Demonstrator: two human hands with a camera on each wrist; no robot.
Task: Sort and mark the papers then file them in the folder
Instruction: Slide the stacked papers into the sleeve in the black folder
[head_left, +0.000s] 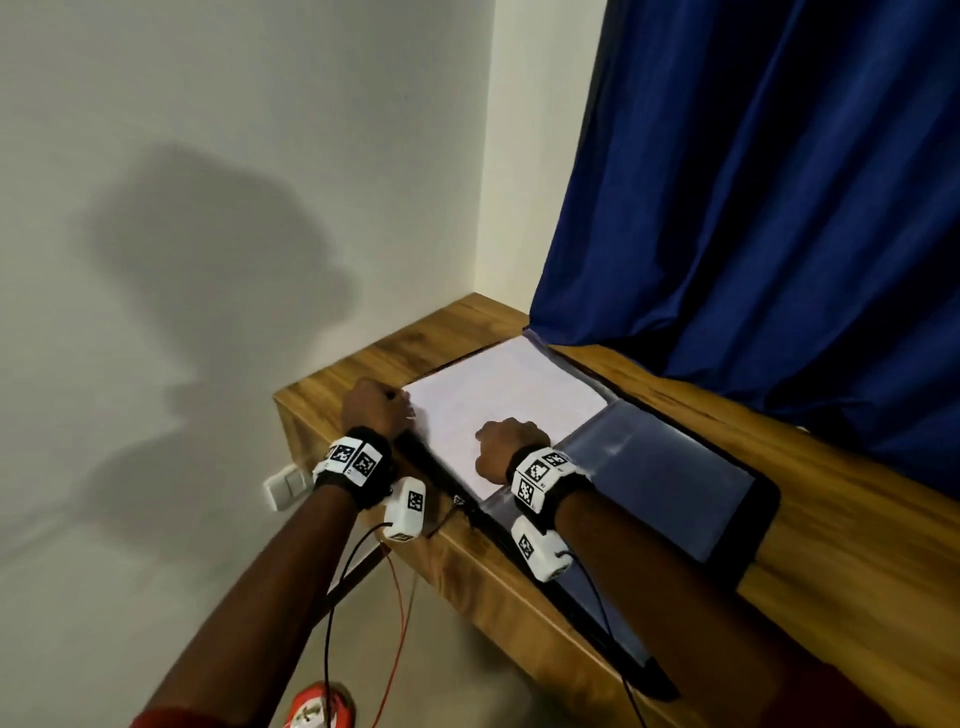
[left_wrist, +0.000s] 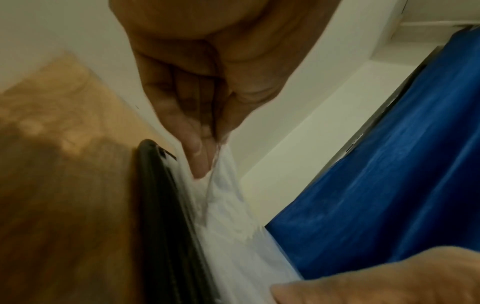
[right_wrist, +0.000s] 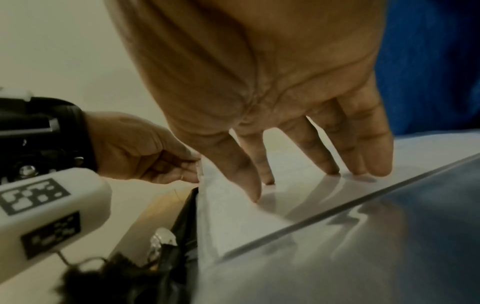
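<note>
Head view shows my two hands apart on the open folder (head_left: 670, 483), which lies along the front edge of the wooden bench (head_left: 857, 525) near its far left corner, the paper (head_left: 498, 410) on the folder's left half. My left hand (head_left: 376, 410) sits at the paper's left edge; only the left wrist view shows its fingers (left_wrist: 197, 156) pinching that edge and lifting it. My right hand (head_left: 501, 449) looks like a fist from above, but the right wrist view shows its fingers (right_wrist: 363, 152) straight and spread, tips pressing the paper flat. A blue curtain (head_left: 779, 182) hangs behind.
</note>
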